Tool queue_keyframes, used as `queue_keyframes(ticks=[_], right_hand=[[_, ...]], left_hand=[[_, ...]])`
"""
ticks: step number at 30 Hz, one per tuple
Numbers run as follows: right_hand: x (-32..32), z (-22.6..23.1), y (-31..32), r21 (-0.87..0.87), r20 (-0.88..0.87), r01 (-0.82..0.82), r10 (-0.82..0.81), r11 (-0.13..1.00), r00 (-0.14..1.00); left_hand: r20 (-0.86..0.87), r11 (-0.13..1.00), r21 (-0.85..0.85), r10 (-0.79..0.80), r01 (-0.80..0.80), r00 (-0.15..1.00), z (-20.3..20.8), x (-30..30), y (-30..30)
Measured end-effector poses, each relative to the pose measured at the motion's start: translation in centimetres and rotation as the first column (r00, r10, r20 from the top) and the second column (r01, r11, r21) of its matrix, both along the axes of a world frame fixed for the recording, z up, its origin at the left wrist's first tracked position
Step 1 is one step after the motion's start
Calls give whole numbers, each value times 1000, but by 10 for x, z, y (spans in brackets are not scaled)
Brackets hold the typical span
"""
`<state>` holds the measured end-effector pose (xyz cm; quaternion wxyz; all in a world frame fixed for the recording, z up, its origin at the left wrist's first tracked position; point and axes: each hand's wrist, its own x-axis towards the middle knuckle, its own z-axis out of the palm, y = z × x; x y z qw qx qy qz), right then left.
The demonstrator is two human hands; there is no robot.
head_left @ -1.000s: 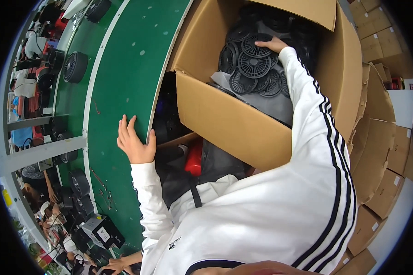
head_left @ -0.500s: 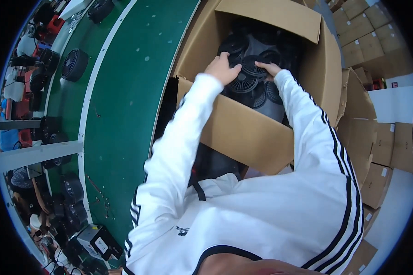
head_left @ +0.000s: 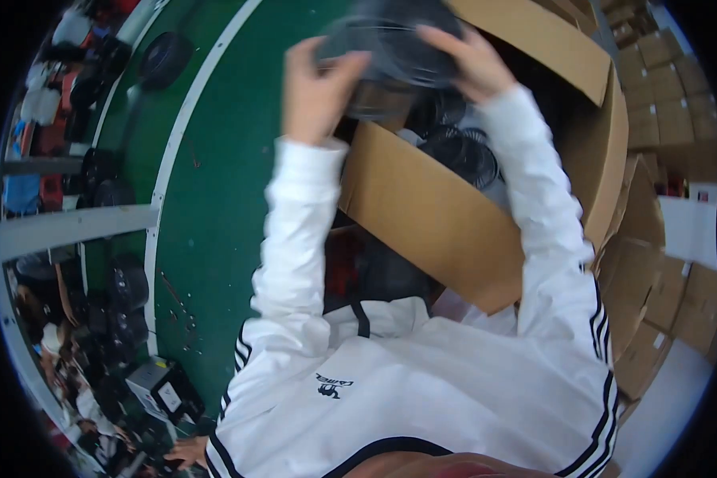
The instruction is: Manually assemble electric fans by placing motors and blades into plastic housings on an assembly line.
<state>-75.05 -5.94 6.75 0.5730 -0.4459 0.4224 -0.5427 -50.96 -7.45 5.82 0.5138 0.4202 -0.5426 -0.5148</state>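
- Head view: my left hand [head_left: 315, 92] and right hand [head_left: 483, 68] were up above the near left corner of the cardboard box [head_left: 434, 211], with a blurred bundle of black round grilles [head_left: 398, 48] between them.
- Half a second earlier both hands had been down inside the box, among the grilles; a second earlier my left had rested at the edge of the green work surface [head_left: 223, 143].
- My grip was two-handed: my right thumb lay over the bundle's right side, my left thumb and fingers pinched its left side. Motion blur hid how many pieces I held.
- The bundle had come clear of the loose grilles [head_left: 458, 151] in the box, which lay near my right sleeve.
- I judged the gathering done for this handful, with the carrying under way and nothing set down yet.
- A loose piece slipping from the bundle seemed the main risk to me.
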Motion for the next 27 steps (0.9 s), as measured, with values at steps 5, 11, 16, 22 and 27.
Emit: queue_keyframes(ticks=[5, 11, 16, 22, 27], right_hand=[[153, -46, -62, 100, -286, 105, -73, 989, 956], [179, -65, -54, -525, -604, 192, -522, 829, 603], [6, -47, 0, -579, -635, 423, -711, 697, 302], [-122, -230, 72, 409, -900, 501, 427, 763, 85], [-95, -252, 66, 515, -852, 488, 484, 705, 200]], left_hand=[[195, 931, -43, 363, -362, 911, -86, 146, -50], [373, 734, -584, 622, -347, 689, -162, 244, -97], [297, 811, -426, 544, -400, 785, -127, 236, -87], [325, 504, -857, 689, -107, 648, -64, 156, 6], [852, 766, -514, 404, 387, 332, -81, 74, 54]])
